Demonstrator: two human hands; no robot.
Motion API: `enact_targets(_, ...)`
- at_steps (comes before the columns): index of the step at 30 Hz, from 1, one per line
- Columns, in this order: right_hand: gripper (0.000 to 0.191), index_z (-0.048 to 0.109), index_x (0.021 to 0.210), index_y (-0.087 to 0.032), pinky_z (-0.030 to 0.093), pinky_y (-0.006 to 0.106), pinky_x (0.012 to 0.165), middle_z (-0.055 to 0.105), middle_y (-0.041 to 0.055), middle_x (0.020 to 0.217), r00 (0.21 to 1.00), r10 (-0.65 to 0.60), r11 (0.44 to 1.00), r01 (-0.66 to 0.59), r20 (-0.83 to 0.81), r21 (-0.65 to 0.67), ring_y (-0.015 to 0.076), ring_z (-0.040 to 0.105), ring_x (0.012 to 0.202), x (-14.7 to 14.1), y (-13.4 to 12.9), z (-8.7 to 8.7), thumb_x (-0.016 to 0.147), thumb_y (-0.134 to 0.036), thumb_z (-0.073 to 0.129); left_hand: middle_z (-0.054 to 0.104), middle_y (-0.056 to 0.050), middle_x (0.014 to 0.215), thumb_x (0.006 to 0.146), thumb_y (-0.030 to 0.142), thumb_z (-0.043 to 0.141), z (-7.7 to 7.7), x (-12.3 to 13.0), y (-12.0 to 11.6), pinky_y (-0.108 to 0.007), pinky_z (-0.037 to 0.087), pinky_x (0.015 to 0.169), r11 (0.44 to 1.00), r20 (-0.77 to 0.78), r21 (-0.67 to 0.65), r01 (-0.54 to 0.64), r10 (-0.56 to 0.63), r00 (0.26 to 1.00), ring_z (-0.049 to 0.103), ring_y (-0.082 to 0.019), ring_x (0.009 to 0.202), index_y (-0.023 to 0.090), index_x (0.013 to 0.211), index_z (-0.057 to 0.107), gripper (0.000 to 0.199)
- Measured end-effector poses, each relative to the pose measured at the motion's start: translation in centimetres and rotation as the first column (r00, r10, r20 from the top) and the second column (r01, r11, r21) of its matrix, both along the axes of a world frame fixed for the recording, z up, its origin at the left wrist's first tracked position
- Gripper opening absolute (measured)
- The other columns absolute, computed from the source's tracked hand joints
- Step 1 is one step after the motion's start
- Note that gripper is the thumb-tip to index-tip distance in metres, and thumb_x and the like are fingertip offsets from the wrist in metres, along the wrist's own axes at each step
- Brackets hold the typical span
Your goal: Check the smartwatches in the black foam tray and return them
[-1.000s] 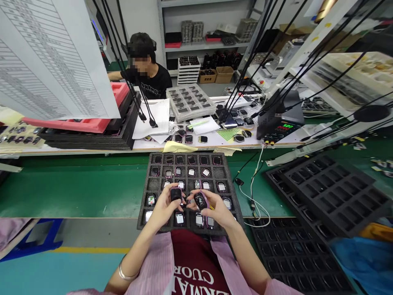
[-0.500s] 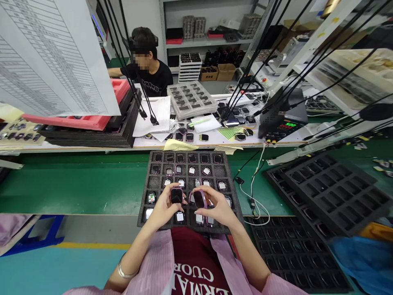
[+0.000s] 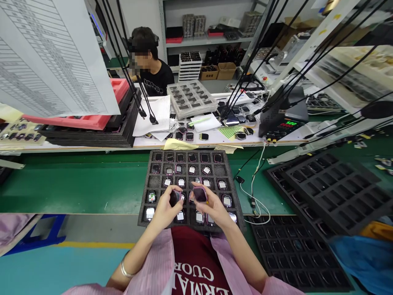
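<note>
My left hand [image 3: 166,208] is closed on a dark-faced smartwatch case [image 3: 175,198], tilted so that its face shows only in part. Another watch case [image 3: 200,194], black-screened with a purple rim, is pinched in my right hand [image 3: 215,208]. Both are held close together over a dark foam tray [image 3: 154,181]. The tray's pockets hold several watch cases, dark-faced in the back row and many with white labels or screens nearer me. One case [image 3: 151,196] shows a coloured pattern. My hands hide some of the middle and front pockets.
Black foam trays [image 3: 334,192] are stacked at the right, beside a white cable [image 3: 267,211]. A power supply [image 3: 284,119] stands on the raised shelf, with papers [image 3: 153,119] and a clear tray [image 3: 192,98]. Black cables hang overhead. A co-worker [image 3: 153,69] sits beyond.
Both watch cases have turned in my fingers; the left one's face is now more edge-on. My right hand has shifted slightly, uncovering a labelled watch at the tray's right side.
</note>
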State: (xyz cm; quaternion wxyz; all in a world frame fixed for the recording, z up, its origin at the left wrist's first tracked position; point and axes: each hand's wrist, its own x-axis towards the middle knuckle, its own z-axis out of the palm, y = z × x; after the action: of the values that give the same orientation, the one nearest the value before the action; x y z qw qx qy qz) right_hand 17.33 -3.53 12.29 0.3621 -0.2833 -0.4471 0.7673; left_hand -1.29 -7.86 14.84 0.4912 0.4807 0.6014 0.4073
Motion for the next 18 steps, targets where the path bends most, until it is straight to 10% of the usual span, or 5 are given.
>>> enact_targets(6,0.041,0.057,0.128,-0.024,0.044,0.026,0.057,0.066,0.0078,0.095,0.98,-0.084,0.973,0.042,-0.178,-0.226,0.014,0.055,0.067,-0.3,-0.11,0.02,0.089,-0.037,0.061,0.062,-0.004,0.106,0.079,0.018,0.057,0.63,0.01,-0.22,-0.032,0.044,0.09,0.997,-0.077,0.064,0.041,-0.036,0.996,0.059,-0.018,0.095,0.02,0.119,0.05,0.041)
enact_targets(18,0.037,0.064,0.113,-0.025,0.049,0.03,0.059,0.072,0.0075,0.09,0.971,-0.101,0.978,0.058,-0.215,-0.2,0.0203,0.069,0.069,0.29,-0.35,0.22,0.078,-0.036,0.072,0.06,-0.008,0.126,0.08,0.017,0.057,0.38,0.14,-0.78,-0.038,0.042,0.101,0.994,-0.138,0.108,0.016,-0.001,0.99,0.057,-0.024,0.116,0.021,0.13,0.049,0.051)
